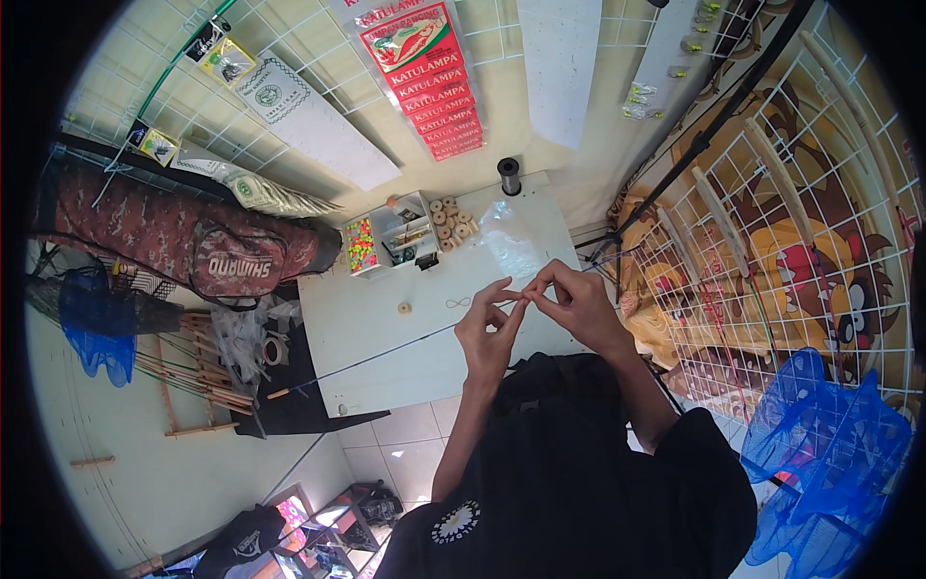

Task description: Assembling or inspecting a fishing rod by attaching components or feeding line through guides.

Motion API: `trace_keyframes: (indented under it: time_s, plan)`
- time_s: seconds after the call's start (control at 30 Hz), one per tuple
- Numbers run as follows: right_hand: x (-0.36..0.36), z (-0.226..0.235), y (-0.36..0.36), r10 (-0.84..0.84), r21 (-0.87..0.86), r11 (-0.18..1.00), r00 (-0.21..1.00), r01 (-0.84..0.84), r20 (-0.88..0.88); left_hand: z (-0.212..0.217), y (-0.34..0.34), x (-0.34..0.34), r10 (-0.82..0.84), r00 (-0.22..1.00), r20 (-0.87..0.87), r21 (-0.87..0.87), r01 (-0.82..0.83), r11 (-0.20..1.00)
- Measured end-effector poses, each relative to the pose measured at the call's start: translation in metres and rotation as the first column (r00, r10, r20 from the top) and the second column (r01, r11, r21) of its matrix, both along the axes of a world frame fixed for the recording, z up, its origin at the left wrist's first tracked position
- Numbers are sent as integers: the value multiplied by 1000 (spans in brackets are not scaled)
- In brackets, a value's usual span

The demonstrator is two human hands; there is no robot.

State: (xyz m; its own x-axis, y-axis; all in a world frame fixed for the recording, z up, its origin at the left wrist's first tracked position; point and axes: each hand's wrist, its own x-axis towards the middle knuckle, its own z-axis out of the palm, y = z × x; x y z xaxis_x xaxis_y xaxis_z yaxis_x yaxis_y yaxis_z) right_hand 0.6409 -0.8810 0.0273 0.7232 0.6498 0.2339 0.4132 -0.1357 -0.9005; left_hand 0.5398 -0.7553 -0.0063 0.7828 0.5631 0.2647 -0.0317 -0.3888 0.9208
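L hand (489, 328) and R hand (571, 301) meet fingertip to fingertip above the white table (367, 328) – both pinching a thin fishing line (459, 303), which shows as a small loop just left of the L fingers; too fine to tell exactly how it's gripped. A long slim rod (386, 354) runs diagonally across the tabletop under the hands, toward the lower left. Near the L hand, a small round wooden spool (404, 309) lies alone on the table. Further back – a clear plastic bag (506, 236), a cluster of similar spools (451, 224), a compartment box w/ coloured beads (362, 244) and a black thread spool (508, 176). Blue landing net (830, 444) at R, camo rod bag (183, 241) at L.
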Motion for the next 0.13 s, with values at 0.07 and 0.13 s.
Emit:
trace_keyframes:
  time_s: [0.07,0.13]
  plan:
    - [0,1,0,-1,-1,1000,1000,1,-5,1,0,0,-4,1000,8,69,3,998]
    - [1,1,0,14,-5,1000,1000,-14,15,3,-1,0,1,1000,-18,47,0,999]
